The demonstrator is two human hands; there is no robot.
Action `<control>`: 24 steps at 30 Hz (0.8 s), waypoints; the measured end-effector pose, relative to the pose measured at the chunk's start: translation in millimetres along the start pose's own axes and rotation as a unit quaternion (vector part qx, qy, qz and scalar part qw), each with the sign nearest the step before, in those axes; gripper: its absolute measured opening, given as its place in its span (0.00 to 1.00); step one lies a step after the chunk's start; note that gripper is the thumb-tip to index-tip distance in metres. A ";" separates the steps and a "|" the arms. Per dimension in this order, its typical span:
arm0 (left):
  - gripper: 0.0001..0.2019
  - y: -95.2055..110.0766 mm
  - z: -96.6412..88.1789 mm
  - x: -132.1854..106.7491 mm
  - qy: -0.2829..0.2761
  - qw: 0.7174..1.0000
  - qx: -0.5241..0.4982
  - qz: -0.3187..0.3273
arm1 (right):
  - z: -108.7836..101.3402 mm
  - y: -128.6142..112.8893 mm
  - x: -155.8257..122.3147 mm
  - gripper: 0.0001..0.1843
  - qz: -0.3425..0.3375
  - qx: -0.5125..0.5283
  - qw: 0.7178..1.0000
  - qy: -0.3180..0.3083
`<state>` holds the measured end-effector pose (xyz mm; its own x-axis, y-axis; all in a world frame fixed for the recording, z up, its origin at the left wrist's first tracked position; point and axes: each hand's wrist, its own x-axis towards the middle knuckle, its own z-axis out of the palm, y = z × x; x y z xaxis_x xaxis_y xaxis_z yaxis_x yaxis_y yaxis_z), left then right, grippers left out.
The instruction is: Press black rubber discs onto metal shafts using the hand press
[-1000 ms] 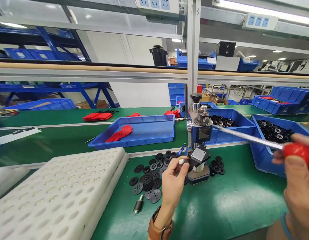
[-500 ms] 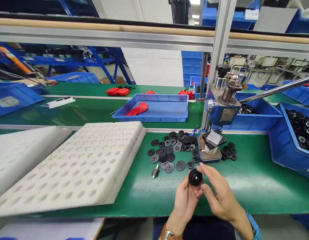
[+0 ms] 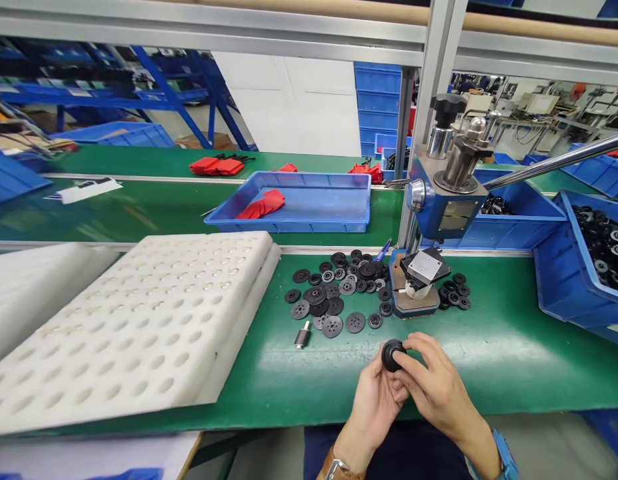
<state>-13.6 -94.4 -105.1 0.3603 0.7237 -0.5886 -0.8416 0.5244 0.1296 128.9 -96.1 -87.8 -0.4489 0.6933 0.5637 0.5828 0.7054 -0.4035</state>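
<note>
A small black round wheel [image 3: 391,355] with a stepped, pulley-like rim is held up over the near edge of the green table. My left hand [image 3: 376,397] is closed round it from the left and below. From the right, my right hand [image 3: 433,383] has its fingertips on the wheel's face and upper rim, partly covering its centre. Beyond the hands lie many black and grey discs and gears [image 3: 333,293]. A dark cylindrical part with a pale shaft [image 3: 303,335] lies to the left of my hands.
A hand-lever press [image 3: 451,200] stands just beyond my hands, a metal-topped block at its base. White foam trays [image 3: 189,380] with rows of round holes fill the left. A shallow blue tray [image 3: 323,223] holds red pieces. Blue bins [image 3: 563,280] of black parts stand right.
My right fingers have closed in onto the wheel's face, where before they were spread beside it. The wheel has turned slightly, and the whole view has tilted lower.
</note>
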 end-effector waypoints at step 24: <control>0.23 -12.1 -7.7 3.2 0.007 0.979 0.199 0.036 | -3.6 3.5 -10.6 0.17 0.203 0.249 0.947 -0.012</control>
<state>-5.3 -101.9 -114.8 0.2983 0.7601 -0.5773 -0.6403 0.6079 0.4695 138.1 -101.5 -92.6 -0.2744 0.9212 0.2757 0.3219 0.3582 -0.8764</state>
